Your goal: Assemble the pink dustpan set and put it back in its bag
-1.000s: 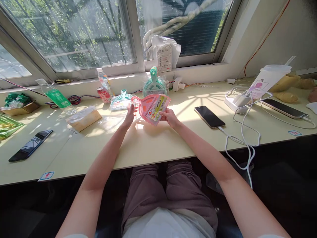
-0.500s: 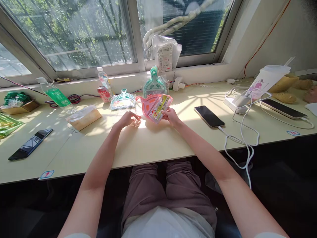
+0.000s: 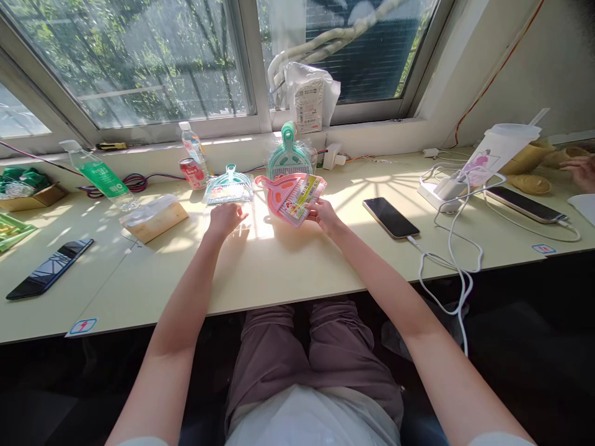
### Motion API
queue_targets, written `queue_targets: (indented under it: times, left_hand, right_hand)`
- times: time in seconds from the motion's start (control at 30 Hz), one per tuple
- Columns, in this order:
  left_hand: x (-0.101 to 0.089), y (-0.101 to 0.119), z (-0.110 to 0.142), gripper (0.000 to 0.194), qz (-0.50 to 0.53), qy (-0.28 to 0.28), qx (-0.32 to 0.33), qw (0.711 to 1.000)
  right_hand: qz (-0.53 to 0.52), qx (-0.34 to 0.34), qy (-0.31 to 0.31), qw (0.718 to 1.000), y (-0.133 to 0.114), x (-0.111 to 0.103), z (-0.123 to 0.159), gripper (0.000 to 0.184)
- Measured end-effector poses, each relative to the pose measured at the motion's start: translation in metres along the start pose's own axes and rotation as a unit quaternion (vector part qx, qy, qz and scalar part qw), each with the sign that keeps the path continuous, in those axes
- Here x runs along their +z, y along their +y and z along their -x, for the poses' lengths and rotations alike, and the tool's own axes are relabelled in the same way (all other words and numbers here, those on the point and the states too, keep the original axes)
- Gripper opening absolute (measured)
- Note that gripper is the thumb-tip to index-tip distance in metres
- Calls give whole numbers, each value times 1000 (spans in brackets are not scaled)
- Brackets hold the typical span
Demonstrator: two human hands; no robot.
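Note:
My right hand (image 3: pixel 324 217) grips the lower right edge of a pink mini dustpan-and-brush set (image 3: pixel 289 199). The set is tilted, with its handle to the left and a yellow-and-white label on its right side. To its left, my left hand (image 3: pixel 226 219) is low over the table with its fingers curled in. Faint clear glints show by those fingers, but what they hold, if anything, I cannot make out. Just behind that hand lies a pale teal dustpan set (image 3: pixel 229 188) in clear wrap. Behind the pink set, several green dustpan sets (image 3: pixel 290 158) stand stacked.
On the left are a tissue pack (image 3: pixel 155 218), a phone (image 3: pixel 50 269), a green-labelled bottle (image 3: pixel 103 179) and a drink can (image 3: pixel 192 174). On the right are a charging phone (image 3: pixel 391 217), a power strip (image 3: pixel 439 197), loose white cables and a plastic cup (image 3: pixel 499 152). Another person's hand (image 3: pixel 581 170) shows at far right.
My left hand has moved slightly left and its fingers have curled in. The pink dustpan set stays in my right hand, almost unmoved. The other person's hand has shifted at far right.

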State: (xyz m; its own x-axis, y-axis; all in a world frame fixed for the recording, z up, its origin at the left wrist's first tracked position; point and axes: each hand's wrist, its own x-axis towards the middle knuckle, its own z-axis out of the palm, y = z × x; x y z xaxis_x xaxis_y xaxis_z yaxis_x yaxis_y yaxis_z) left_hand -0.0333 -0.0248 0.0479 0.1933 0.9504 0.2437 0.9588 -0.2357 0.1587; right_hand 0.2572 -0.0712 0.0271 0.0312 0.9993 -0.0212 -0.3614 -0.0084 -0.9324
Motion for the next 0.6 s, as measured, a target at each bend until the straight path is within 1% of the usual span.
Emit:
queue_targets:
  times: [0.07, 0.13, 0.23, 0.3, 0.37, 0.43, 0.53, 0.6]
  left_hand:
    - [1, -3, 0, 23, 1, -1, -37, 999]
    - [2, -4, -1, 24, 16, 1, -69, 997]
    - [2, -8, -2, 21, 35, -9, -90, 995]
    - [1, -12, -4, 19, 49, -12, -104, 993]
    - [0, -16, -6, 20, 65, -1, -135, 989]
    - [-1, -18, -8, 25, 77, 24, -161, 984]
    - [-2, -13, -8, 31, 96, 56, -166, 980]
    - [-2, -5, -6, 32, 107, 71, -156, 979]
  right_hand:
    - [6, 23, -26, 999, -3, 0, 2, 16]
    - [24, 50, -69, 996, -6, 0, 6, 15]
    - [61, 81, -132, 986, -10, 0, 11, 16]
    - [78, 90, -144, 982, -12, -1, 12, 16]
    - [85, 89, -127, 984, -11, -2, 10, 15]
    - [90, 88, -92, 988, -7, -3, 7, 16]
    - [90, 76, -34, 992, 0, -2, 3, 16]
    - [85, 62, -24, 994, 3, 1, 4, 17]
